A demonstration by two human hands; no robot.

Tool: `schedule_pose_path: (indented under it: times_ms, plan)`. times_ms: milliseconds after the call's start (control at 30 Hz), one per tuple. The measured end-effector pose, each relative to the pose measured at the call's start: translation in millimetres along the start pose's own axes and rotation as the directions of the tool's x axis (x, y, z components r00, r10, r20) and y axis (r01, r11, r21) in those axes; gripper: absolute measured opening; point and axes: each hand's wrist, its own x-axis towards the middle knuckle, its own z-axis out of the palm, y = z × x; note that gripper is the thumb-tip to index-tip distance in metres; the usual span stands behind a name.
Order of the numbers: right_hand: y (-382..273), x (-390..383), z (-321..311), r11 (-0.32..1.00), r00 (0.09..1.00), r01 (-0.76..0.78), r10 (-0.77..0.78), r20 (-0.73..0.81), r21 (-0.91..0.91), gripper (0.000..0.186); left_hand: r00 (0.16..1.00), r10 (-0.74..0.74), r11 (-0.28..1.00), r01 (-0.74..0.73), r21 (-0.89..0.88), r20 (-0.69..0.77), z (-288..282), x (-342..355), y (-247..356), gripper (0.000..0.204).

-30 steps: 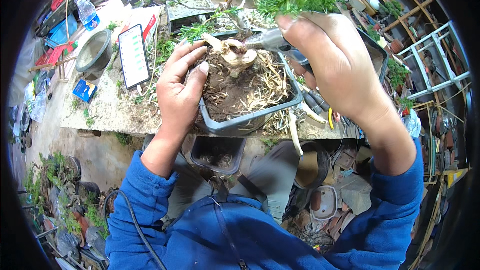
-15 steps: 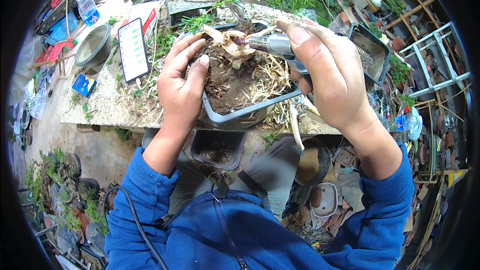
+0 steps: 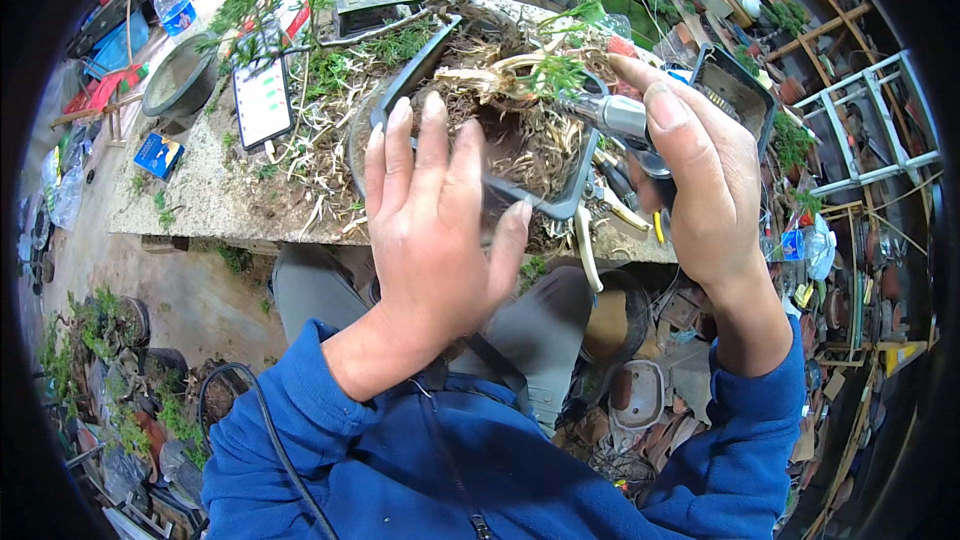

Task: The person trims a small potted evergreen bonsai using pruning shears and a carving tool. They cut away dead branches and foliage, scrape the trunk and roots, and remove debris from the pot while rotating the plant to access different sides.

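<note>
A juniper-like potted tree stands before me; its stripped, splintered pale trunk base (image 3: 485,83) rises from soil in a dark rectangular pot (image 3: 548,204). My left hand (image 3: 432,230) is spread with the palm down over the pot's near left side, its fingertips by the soil and rim. It holds nothing. My right hand (image 3: 712,175) grips a silver handheld power tool (image 3: 625,118), whose narrow end points left at the trunk base. Whether that end touches the wood cannot be made out. Green foliage (image 3: 560,75) hangs over the wood near the tool's end.
Wood shavings cover the stone slab (image 3: 230,205). On its left are a phone (image 3: 262,110), a grey round pot (image 3: 180,85), a water bottle (image 3: 173,2) and a small blue box (image 3: 158,155). A black basket-like tray (image 3: 735,90) sits right, near a metal frame (image 3: 870,125).
The pot and tree have turned, swinging branches over the phone. My left hand has moved from the pot's left edge to its near side, fingers spread. The tool has shifted slightly right.
</note>
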Motion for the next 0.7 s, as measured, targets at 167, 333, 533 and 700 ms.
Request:
schedule_pose_path:
  times_ms: [167,333,533,700]
  plan:
    - [-6,5,-20,0.998,0.991,-0.052,0.050,0.123,0.018,0.058,0.930,0.243,0.941,-0.295,-0.165,-0.276,-22,34,-8,0.047]
    - [-22,49,-49,0.871,0.928,0.369,-0.331,0.170,-0.323,0.053,0.929,0.313,0.947,-0.320,-0.002,-0.197,-27,100,-26,0.035]
    - [-40,95,-75,0.622,0.750,0.643,-0.391,0.533,-0.447,0.025,0.910,0.139,0.938,-0.247,-0.241,-0.391,-21,141,-37,0.009]
    - [-70,105,-53,0.391,0.689,0.720,-0.303,0.658,-0.574,0.012,0.950,-0.049,0.851,-0.121,-0.511,-0.308,-19,139,-39,0.004]
